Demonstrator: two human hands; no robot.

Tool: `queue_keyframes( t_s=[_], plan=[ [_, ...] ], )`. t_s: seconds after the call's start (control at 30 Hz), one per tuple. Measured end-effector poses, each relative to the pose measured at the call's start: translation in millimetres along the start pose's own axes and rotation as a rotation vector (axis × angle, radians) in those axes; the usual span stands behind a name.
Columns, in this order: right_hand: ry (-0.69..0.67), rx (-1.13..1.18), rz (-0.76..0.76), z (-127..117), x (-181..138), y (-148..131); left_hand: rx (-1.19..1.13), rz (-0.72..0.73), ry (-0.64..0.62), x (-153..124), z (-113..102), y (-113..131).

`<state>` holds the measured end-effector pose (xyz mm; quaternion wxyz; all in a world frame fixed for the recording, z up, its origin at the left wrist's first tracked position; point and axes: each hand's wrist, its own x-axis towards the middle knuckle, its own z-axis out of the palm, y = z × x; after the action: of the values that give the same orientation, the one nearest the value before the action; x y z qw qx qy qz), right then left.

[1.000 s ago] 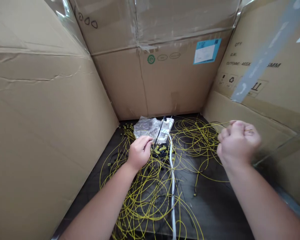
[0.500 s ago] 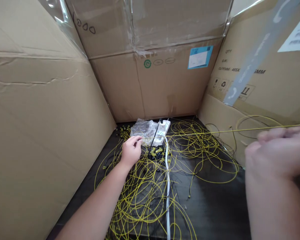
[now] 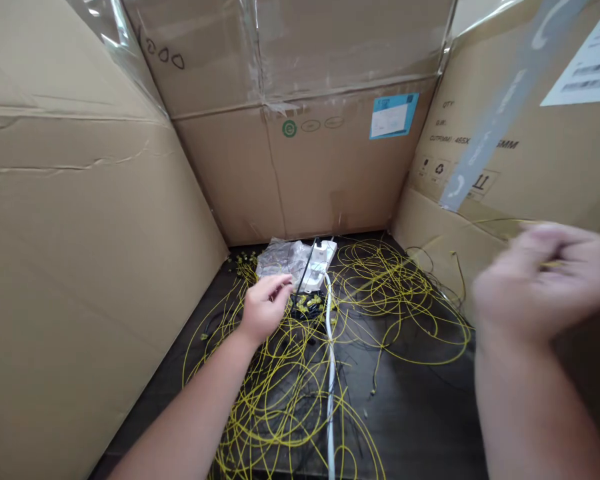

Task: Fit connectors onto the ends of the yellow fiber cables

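Observation:
My left hand [image 3: 264, 312] hovers above a tangle of thin yellow wires [image 3: 275, 393]. Its thumb and forefinger are pinched together, but what lies between the tips is too small to make out. On the right, my right hand [image 3: 540, 287], blurred by motion, is closed in a fist in front of a carton. A bit of yellow wire [image 3: 551, 265] shows within its curled fingers. A faint yellowish streak runs from near this fist down towards a second loose coil of yellow wires [image 3: 387, 283]. Small black and yellow connectors [image 3: 310, 305] lie just right of my left hand.
Large cartons stand left [image 3: 90, 267], behind [image 3: 320, 180] and right [image 3: 425, 207] of the dark surface [image 3: 420, 420]. A white power strip [image 3: 325, 255] with a black plug lies beside crumpled clear plastic [image 3: 275, 257]. A white cable [image 3: 331, 400] runs towards me.
The yellow wire that was stretched straight between my hands no longer shows as a taut line. My right hand has moved slightly left and up; my left hand has barely shifted.

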<state>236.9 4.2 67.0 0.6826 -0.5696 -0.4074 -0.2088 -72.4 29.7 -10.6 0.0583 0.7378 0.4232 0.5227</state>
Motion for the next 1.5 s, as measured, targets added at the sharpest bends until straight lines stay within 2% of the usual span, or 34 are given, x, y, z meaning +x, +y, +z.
queue_keyframes(
  t_s=[0.07, 0.13, 0.2, 0.23, 0.27, 0.33, 0.4, 0.5, 0.57, 0.63, 0.7, 0.77, 0.8, 0.87, 0.97, 1.03, 1.1, 1.2, 1.33, 1.5],
  plan=[
    [-0.184, -0.055, -0.106, 11, -10, 2, 0.008, 0.123, -0.167, -5, 8, 7],
    [-0.527, -0.139, -0.132, 23, -22, 12, 0.066, 0.192, -0.295, -9, 14, 8],
    [-0.905, -0.302, -0.123, 34, -35, 25, 0.152, 0.209, -0.368, -9, 18, 5],
    [-1.042, -0.372, -0.123, 37, -41, 30, 0.196, 0.206, -0.391, -9, 20, 3],
    [-1.139, -0.433, -0.112, 40, -47, 34, 0.236, 0.202, -0.409, -8, 21, 1],
    [-1.237, -0.478, -0.102, 40, -52, 37, 0.300, 0.205, -0.442, -8, 23, -2],
    [-1.297, -0.404, -0.124, 35, -51, 36, 0.342, 0.219, -0.468, -8, 26, -4],
    [-1.386, -0.157, -0.191, 24, -39, 33, 0.325, 0.247, -0.477, -9, 28, -5],
    [-1.359, -0.057, -0.210, 19, -32, 36, 0.274, 0.256, -0.435, -9, 27, -5],
    [-1.274, -0.191, -0.237, 19, -30, 42, 0.240, 0.244, -0.356, -7, 22, -4],
    [-1.209, -0.499, -0.243, 22, -32, 52, 0.242, 0.196, -0.268, -1, 12, -1],
    [-1.213, -0.711, -0.238, 25, -35, 66, 0.276, 0.093, -0.206, 8, -6, 1],
    [-1.242, -0.747, -0.238, 26, -37, 73, 0.305, 0.023, -0.197, 13, -17, 2],
    [-1.330, -0.725, -0.246, 25, -38, 88, 0.384, -0.133, -0.269, 23, -46, 1],
    [-1.489, -0.553, -0.253, 17, -34, 101, 0.548, -0.378, -0.509, 32, -93, -10],
    [-1.576, -0.378, -0.262, 11, -30, 101, 0.689, -0.591, -0.657, 30, -119, -20],
    [-1.637, -0.245, -0.253, 7, -27, 97, 0.741, -0.682, -0.717, 22, -136, -29],
    [-1.672, -0.155, -0.230, 7, -24, 90, 0.751, -0.744, -0.771, 4, -144, -35],
    [-1.628, -0.128, -0.276, 12, -29, 88, 0.702, -0.771, -0.807, -16, -136, -39],
    [-1.642, -0.135, -0.282, 17, -34, 90, 0.685, -0.781, -0.795, -26, -129, -41]
  ],
)
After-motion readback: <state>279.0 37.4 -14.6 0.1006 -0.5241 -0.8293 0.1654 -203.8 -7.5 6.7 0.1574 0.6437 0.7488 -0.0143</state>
